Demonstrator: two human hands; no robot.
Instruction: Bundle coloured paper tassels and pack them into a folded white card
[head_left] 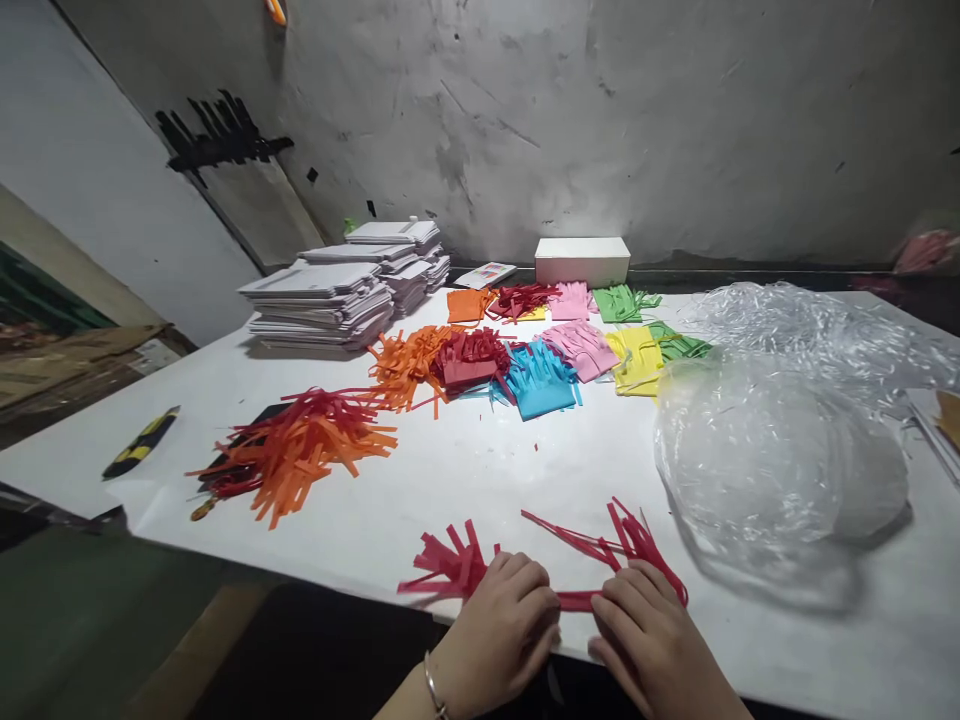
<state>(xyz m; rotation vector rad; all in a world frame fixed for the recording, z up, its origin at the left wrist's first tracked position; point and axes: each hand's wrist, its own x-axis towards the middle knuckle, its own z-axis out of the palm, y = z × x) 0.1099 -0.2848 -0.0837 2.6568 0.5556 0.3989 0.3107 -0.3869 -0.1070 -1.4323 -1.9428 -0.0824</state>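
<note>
Both of my hands are at the table's front edge on one red fringed tissue-paper tassel [577, 600]. My left hand [510, 620], with a bracelet at the wrist, is closed over its left part, where cut strips fan out beyond the fingers. My right hand [649, 630] closes over the right part, and longer loose strips stick out above it. Between the hands runs a short, narrow red band of the paper. The fingertips are partly hidden beneath the hands.
Orange and red fringe [315, 450] lies at left beside a black-and-yellow cutter [141, 443]. Behind are folded fringes, among them a blue one [544, 380] and a yellow one [637, 360], white stacks [322, 300] and a white box [583, 262]. Clear plastic bags [772, 450] bulge at right.
</note>
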